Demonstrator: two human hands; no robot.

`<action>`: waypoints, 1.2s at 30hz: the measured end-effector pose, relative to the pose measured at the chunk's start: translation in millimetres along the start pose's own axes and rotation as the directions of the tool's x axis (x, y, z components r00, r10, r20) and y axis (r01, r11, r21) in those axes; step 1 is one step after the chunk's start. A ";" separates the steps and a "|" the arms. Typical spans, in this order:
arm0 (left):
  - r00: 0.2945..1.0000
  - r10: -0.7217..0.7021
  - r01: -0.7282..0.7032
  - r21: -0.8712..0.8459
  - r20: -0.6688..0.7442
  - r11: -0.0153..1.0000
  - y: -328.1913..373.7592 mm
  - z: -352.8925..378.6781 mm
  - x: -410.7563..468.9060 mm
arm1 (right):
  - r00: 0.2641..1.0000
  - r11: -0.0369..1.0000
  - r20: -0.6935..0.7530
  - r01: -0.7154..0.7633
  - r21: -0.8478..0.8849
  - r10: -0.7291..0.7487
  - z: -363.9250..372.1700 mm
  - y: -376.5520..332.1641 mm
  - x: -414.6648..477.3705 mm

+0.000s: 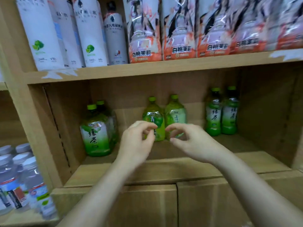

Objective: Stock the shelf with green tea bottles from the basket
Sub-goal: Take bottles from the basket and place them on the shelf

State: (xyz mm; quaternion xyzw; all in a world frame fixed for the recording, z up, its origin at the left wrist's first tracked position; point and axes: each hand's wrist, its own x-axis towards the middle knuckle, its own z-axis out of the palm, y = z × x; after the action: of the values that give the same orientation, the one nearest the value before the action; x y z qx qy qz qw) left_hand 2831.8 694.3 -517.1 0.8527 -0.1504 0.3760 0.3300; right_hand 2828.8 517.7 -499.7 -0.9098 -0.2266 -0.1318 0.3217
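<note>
Bottles of green tea stand upright in three pairs on the lower shelf [237, 145]: a middle pair [153, 115] set toward the back, a larger pair [95, 136] at the left and a third pair [213, 115] at the right. No basket is in view.

The left hand [136, 141] and right hand [186, 140] hover just in front of the middle pair, one hand before each bottle. The fingers [177, 126] of both hands are loosely curled, with thumb and forefinger apart, and they enclose nothing. Whether any fingertip touches a label cannot be told.

Handling, as judged: each bottle is capped and full, so it should be moderately heavy for one hand. The thin plastic wall will likely flex under a hard squeeze, and the glossy label wrap may be slippery. Take hold round the body at the label, or at the shoulder just below the green cap. Keep the bottle upright, because its tall shape may tip if it knocks a neighbour.

Above, the upper shelf [164, 66] carries white bottles [91, 30] and orange-labelled bottles [144, 38]. Clear water bottles [24, 174] stand in the bay to the left.
</note>
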 end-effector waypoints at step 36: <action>0.001 0.808 -0.108 -0.803 0.590 0.586 477.5 340.1 -382.8 | -0.344 0.002 -0.371 -0.730 0.684 0.863 -121.0 178.2 -712.9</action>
State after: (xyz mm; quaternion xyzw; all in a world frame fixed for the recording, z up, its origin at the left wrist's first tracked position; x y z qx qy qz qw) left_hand 2517.9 115.6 -755.7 0.6343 -0.7084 -0.2045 0.2323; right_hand 2291.1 83.2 -776.5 -0.5941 0.6361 -0.2168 0.4421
